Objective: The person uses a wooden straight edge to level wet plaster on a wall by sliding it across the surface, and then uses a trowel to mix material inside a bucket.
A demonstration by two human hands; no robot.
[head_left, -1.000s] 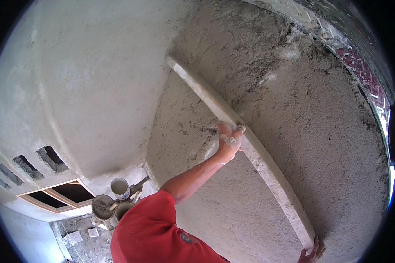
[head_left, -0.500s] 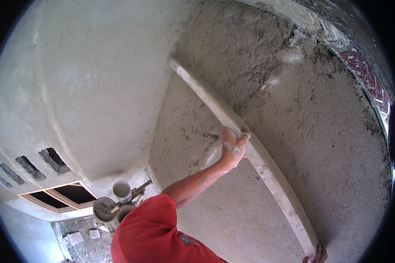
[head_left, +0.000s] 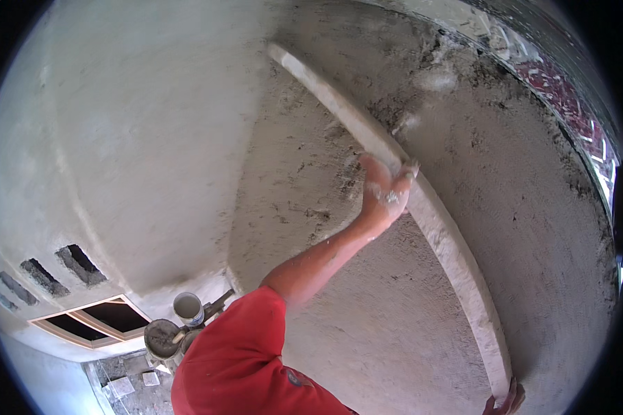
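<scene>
A long, pale, plaster-smeared straightedge board [head_left: 457, 263] lies against the rough, wet-looking plaster of the wall [head_left: 533, 228], slanting from upper left to lower right. My left hand [head_left: 386, 190], spotted with plaster, is closed around the board near its middle, the arm reaching up in a red sleeve. Down at the board's lower end, my right hand [head_left: 505, 401] grips it by the edge; only some fingers show and the rest is cut off by the picture's rim. The board's upper tip is close to the corner with the smoother wall [head_left: 152, 138].
At lower left stand a white bucket [head_left: 188, 308] and a container of mortar [head_left: 163, 337] with a tool handle in it. Beyond them are a wood-framed window [head_left: 93, 321], several slots in the wall and floor tiles [head_left: 121, 387]. A reddish marked strip [head_left: 561, 93] borders the plaster at upper right.
The board has slid up along the wall, its upper end and middle rising. My left hand has gone up and slightly right with it; my right hand stays at the lower end.
</scene>
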